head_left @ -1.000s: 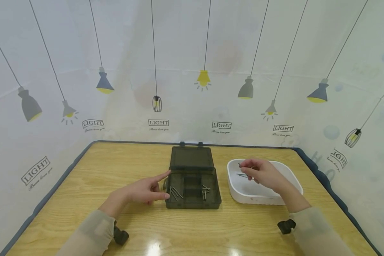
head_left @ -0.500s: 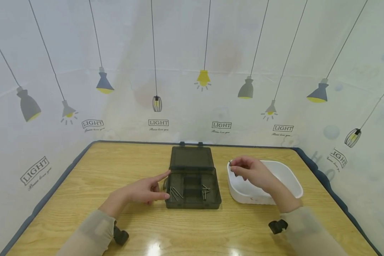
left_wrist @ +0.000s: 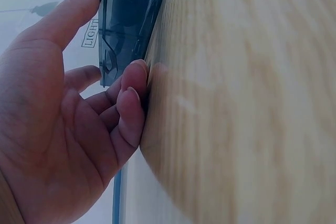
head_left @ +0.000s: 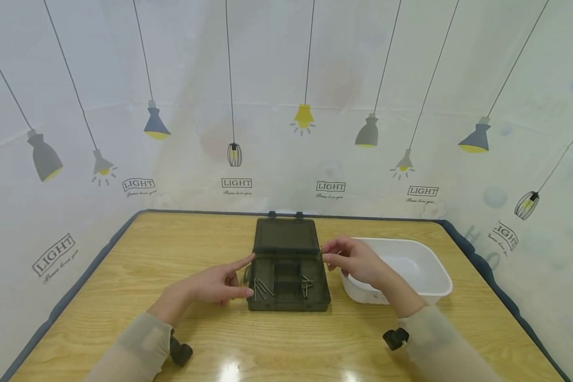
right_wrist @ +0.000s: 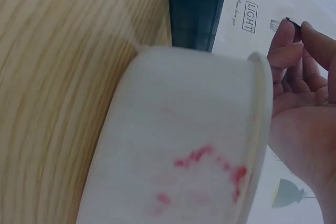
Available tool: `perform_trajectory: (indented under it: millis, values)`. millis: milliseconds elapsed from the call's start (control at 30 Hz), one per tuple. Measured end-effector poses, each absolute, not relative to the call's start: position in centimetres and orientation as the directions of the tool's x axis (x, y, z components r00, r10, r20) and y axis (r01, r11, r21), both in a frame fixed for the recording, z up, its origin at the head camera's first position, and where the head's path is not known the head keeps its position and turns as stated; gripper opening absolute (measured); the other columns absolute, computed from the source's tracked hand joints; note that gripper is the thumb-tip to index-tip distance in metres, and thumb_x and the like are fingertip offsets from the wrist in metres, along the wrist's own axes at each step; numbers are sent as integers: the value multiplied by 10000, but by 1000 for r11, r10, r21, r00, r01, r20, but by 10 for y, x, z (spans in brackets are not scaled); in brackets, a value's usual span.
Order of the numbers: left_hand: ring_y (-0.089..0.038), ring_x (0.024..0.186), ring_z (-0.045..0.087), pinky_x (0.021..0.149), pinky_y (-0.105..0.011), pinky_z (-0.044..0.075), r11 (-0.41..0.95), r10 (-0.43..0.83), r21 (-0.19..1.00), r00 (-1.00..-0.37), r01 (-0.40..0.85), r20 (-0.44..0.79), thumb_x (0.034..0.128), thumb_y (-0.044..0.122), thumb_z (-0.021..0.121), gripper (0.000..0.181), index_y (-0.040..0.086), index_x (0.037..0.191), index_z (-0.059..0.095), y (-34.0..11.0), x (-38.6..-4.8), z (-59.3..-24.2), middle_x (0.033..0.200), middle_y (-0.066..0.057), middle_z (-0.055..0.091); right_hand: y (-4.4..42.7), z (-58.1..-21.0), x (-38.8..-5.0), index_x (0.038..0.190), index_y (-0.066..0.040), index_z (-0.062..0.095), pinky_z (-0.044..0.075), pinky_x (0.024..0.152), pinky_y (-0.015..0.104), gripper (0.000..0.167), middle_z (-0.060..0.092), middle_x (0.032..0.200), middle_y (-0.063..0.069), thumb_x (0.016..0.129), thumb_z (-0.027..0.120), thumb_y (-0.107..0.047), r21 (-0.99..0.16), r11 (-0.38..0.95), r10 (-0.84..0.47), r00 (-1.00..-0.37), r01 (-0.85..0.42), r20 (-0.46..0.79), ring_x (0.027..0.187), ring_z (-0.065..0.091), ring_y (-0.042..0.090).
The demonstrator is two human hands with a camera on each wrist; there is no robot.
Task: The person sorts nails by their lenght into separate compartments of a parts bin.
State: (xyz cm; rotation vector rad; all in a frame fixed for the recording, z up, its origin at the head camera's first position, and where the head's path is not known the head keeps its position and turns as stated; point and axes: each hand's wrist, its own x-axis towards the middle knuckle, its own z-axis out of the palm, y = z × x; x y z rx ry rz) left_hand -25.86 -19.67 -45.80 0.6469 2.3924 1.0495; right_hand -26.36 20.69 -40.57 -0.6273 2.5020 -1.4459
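1. The left hand (head_left: 210, 284), thumb and forefinger spread, touches the open smoky-black plastic box (head_left: 288, 306) at its left side.
2. A white, rounded plastic tray (head_left: 413, 265) stands right of it.
3. The right hand (head_left: 358, 260) pinches a small, dark metal piece (right_wrist: 292, 23) near the box.

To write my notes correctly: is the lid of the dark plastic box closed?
No, the lid is folded back at the far side of the dark plastic box, leaving its inside uncovered.
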Motion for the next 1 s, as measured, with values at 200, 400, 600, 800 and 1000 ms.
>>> perform_trajectory:
  millis: [200, 400, 600, 800, 1000]
  values:
    - [-221, 692, 654, 680, -398, 592, 598, 579, 765, -788, 238, -208, 1025, 533, 759, 981, 340, 1782, 164, -196, -259, -459, 927, -89, 660, 192, -411, -265, 1260, -31, 696, 541, 621, 349, 243, 719, 1093, 206, 1101, 698, -216, -869, 430, -452, -892, -245, 28, 954, 714, 400]
    - [-225, 696, 657, 680, -402, 593, 597, 579, 766, -788, 236, -208, 1026, 536, 756, 980, 344, 1782, 161, -196, -258, -458, 931, -91, 661, 177, -412, -263, 1273, -38, 692, 563, 651, 393, 248, 724, 1039, 120, 1106, 690, -221, -881, 409, -473, -881, -235, 15, 963, 687, 470]
    - [-225, 693, 652, 676, -404, 592, 592, 578, 773, -789, 230, -208, 1024, 531, 761, 983, 344, 1781, 162, -196, -258, -457, 931, -94, 659, 163, -416, -267, 1296, 5, 680, 609, 672, 386, 310, 740, 1034, 114, 1105, 692, -238, -883, 403, -493, -870, -242, 14, 962, 712, 453]
    - [-227, 695, 656, 685, -407, 595, 593, 574, 773, -791, 224, -211, 1023, 530, 763, 981, 343, 1781, 168, -196, -258, -457, 927, -93, 661, 150, -417, -270, 1270, -36, 699, 623, 689, 402, 277, 755, 1036, 79, 1092, 709, -248, -883, 419, -475, -880, -213, -13, 922, 761, 314]
    - [-224, 696, 653, 701, -404, 595, 593, 573, 774, -792, 221, -213, 1025, 528, 761, 974, 337, 1780, 177, -195, -257, -455, 922, -91, 661, 135, -418, -272, 1188, -60, 727, 537, 584, 312, 200, 752, 995, 89, 1070, 738, -221, -884, 416, -462, -887, -214, -2, 721, 721, 207]
